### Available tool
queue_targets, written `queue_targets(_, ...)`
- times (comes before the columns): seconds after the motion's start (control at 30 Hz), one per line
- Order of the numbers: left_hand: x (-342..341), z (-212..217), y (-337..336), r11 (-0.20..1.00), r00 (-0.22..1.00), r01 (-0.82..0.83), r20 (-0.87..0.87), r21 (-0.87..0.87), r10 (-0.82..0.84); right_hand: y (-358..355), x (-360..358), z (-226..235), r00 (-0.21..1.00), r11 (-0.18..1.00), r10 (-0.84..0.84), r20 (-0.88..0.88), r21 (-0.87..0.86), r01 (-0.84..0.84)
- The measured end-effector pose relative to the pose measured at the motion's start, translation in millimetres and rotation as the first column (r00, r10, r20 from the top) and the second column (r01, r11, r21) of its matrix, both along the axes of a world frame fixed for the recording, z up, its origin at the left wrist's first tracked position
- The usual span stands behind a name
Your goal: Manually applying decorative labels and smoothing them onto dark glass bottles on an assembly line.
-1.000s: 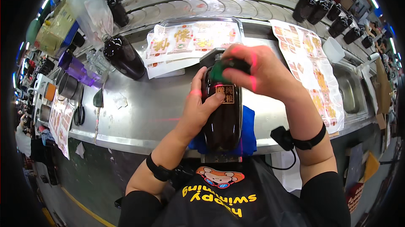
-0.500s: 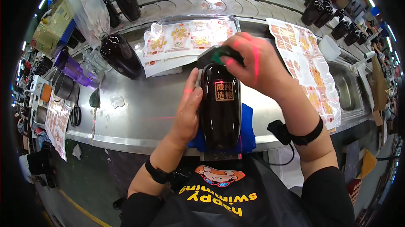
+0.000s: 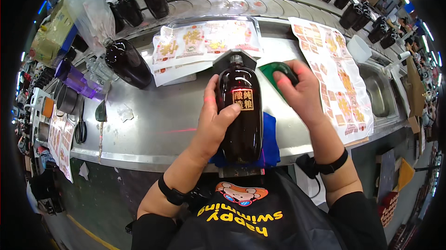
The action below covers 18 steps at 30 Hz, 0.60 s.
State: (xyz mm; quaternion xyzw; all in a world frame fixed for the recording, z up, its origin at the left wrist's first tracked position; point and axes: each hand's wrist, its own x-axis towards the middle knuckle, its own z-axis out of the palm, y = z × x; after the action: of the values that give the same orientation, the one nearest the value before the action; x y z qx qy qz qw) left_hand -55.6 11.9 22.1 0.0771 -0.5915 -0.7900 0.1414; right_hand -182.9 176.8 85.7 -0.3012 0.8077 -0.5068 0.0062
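Observation:
A dark, glossy glass bottle (image 3: 240, 134) lies in front of me with its neck pointing away, on a blue cloth (image 3: 271, 141) and against a dark angular rest (image 3: 222, 59) at the neck end. A square gold-lettered decal (image 3: 249, 96) sits on its upper face. My left hand (image 3: 210, 127) grips the bottle's left side, its thumb pressed on the decal's lower left. To the right of the neck, my right hand (image 3: 302, 91) holds a green scraper (image 3: 269, 74) with a dark grip, apart from the bottle. The bottle partly covers the cloth.
Decal sheets (image 3: 206, 41) lie behind the bottle, and a long sheet (image 3: 337, 83) lies on the right beside a sink (image 3: 378, 92). Another dark bottle (image 3: 127, 63) leans at left near a purple container (image 3: 79, 80). Several bottles stand along the conveyor (image 3: 251, 4) at the back.
My right hand has moved right and nearer with the scraper, uncovering the bottle's neck. My left thumb has shifted from the bottle's side onto the decal. Bottles on the conveyor have moved left.

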Motion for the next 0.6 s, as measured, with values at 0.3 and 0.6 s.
queue_targets(0.3,3,3,0,1.0,0.999,0.008,0.039,-0.01,-0.008,-61,-22,37,0.692,0.706,0.694,-0.198,0.375,-0.601)
queue_targets(0.6,15,3,-15,0.951,0.994,-0.113,0.021,0.287,0.112,-14,40,31,0.509,0.611,0.79,-0.341,0.386,-0.691)
